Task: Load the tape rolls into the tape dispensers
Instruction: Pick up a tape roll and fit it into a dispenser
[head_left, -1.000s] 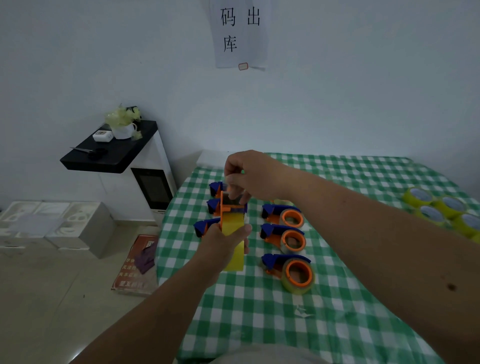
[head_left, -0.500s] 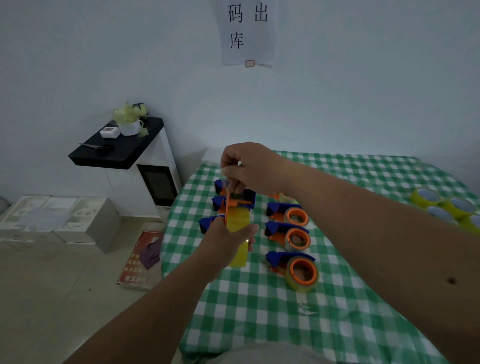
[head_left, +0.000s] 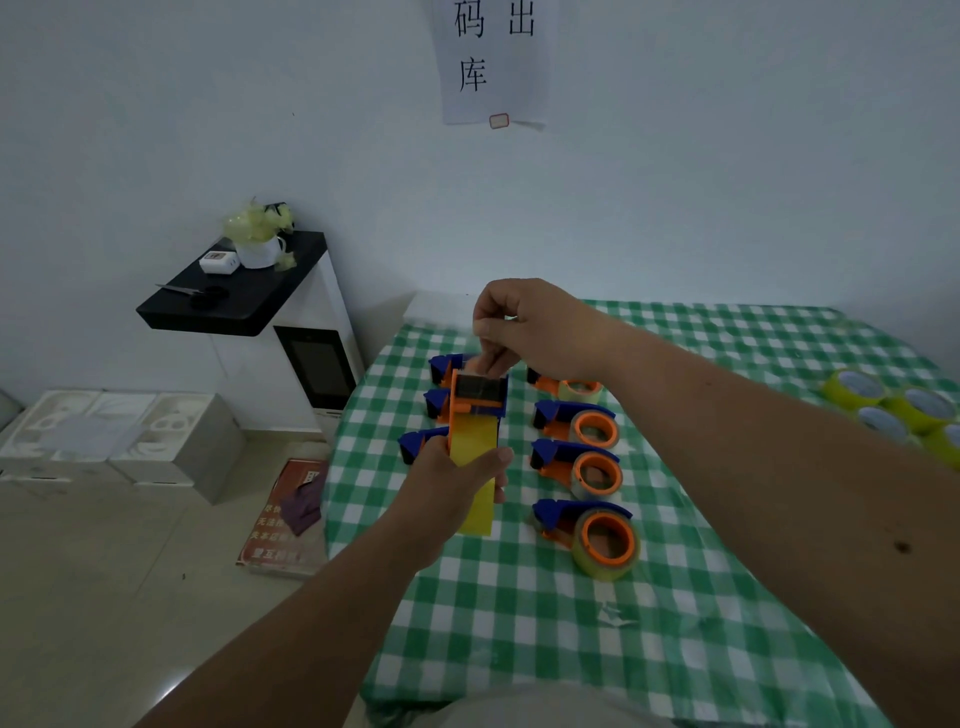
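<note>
The left hand (head_left: 457, 480) is gripping a yellow tape roll (head_left: 471, 470) seated in an orange-and-blue tape dispenser (head_left: 478, 397), holding both up above the left part of the green checked tablecloth (head_left: 597, 649). The right hand (head_left: 535, 327) is pinching the tape end at the dispenser's top — fingers curled tight. Loaded dispensers (head_left: 597, 535) are lying in a column just to the right, while spare yellow rolls (head_left: 904, 410) are sitting well apart near the table's right edge.

a plain stockroom-like workroom: paper sign (head_left: 493, 62) reading 码出库 on the bare wall above the hands, foam boxes (head_left: 119, 441) on the floor left of them.
</note>
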